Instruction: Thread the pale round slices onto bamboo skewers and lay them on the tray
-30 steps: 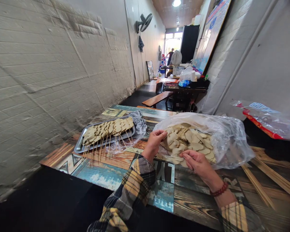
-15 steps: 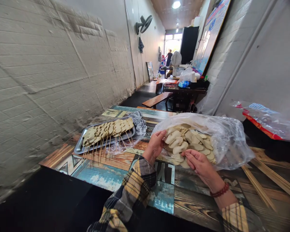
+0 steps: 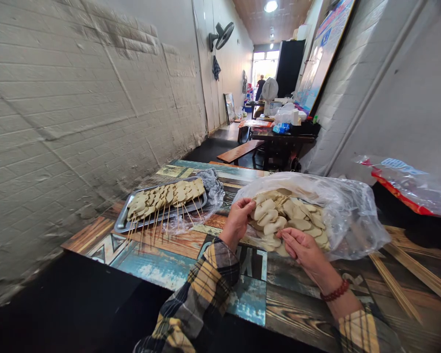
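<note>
Pale, thin oval food slices lie heaped in the mouth of a clear plastic bag on the table. My left hand is at the heap's left edge, thumb and fingers pinched together; what lies between them is hidden. At the front of the heap, my right hand is closed in a pinch against the slices, and I cannot make out what it grips. To the left, a metal tray bears several skewers threaded with the same slices, their bare stick ends pointing towards me.
Bundles of bamboo sticks lie at the right. Behind them is a black container with red and clear packaging. Crumpled plastic touches the tray. Beyond stand a bench, another cluttered table and a distant person.
The whole view has shifted very slightly. Both hands stay at the same spots on the heap, with their pinches unchanged.
</note>
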Tool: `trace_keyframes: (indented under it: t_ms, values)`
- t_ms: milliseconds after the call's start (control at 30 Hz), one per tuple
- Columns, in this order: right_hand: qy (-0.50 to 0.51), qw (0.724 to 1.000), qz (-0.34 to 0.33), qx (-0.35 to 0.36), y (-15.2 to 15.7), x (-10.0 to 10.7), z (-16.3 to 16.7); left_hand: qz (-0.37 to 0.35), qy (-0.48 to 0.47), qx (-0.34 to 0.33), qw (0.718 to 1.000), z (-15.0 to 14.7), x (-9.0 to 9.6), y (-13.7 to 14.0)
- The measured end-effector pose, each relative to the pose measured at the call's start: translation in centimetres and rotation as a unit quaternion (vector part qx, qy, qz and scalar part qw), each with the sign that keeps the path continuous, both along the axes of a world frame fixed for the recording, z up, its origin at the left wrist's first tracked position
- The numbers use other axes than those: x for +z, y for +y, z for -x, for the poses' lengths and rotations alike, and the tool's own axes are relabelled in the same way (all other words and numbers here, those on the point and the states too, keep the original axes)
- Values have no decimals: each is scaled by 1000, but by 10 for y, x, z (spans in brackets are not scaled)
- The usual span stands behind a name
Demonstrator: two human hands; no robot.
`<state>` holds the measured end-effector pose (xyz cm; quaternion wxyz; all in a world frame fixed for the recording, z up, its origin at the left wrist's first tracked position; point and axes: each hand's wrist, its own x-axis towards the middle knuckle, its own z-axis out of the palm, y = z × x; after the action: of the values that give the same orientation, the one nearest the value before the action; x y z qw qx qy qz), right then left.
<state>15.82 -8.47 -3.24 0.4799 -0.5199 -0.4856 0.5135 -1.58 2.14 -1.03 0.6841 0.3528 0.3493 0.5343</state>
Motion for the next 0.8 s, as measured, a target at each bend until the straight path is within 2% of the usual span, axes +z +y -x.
trace_keyframes:
  t_ms: [133, 233, 400, 567, 667, 800]
  values:
    - [3, 1000, 7, 0, -1, 2, 1, -27, 20, 26, 999, -1, -1, 1]
    - [2, 1000, 7, -6, -1, 5, 3, -24, -4, 21, 999, -2, -1, 1]
    - [15, 1000, -4, -14, -1, 7, 5, -7, -73, -62, 995, -7, -1, -4]
    - [19, 1000, 1, -8, -1, 6, 7, 24, -73, -132, 988, -11, -1, -12]
    - [-1, 1000, -6, -1, 0, 3, 8, 8, -59, -120, 991, -14, 2, -18]
    - [-23, 1000, -11, 2, 0, 0, 9, -6, -55, -63, 997, -20, 4, -24]
